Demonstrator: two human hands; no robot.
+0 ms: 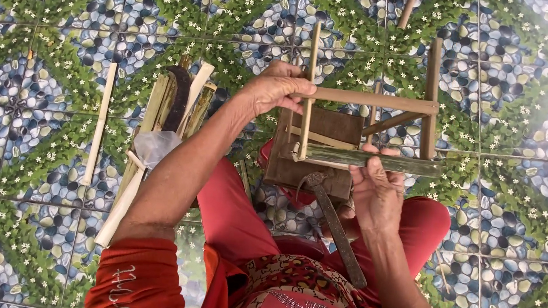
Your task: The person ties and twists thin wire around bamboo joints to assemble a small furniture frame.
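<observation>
A small frame of bamboo sticks [386, 103] is held over my lap. My left hand [273, 88] grips the left end of its upper crossbar, next to a thin upright stick [309, 84]. My right hand [372, 190] holds the green lower bar [387, 162] from beneath, thumb on top. Under the frame lies a brown wooden block [318, 148]. A claw hammer [334, 223] rests across my red-clad lap, its head near the block's lower edge.
To the left on the patterned tile floor [515, 217] lies a pile of split bamboo strips [155, 136] with a curved dark blade [177, 98] and a clear plastic bag [154, 146]. One loose stick [99, 124] lies farther left, another [409, 6] at the top.
</observation>
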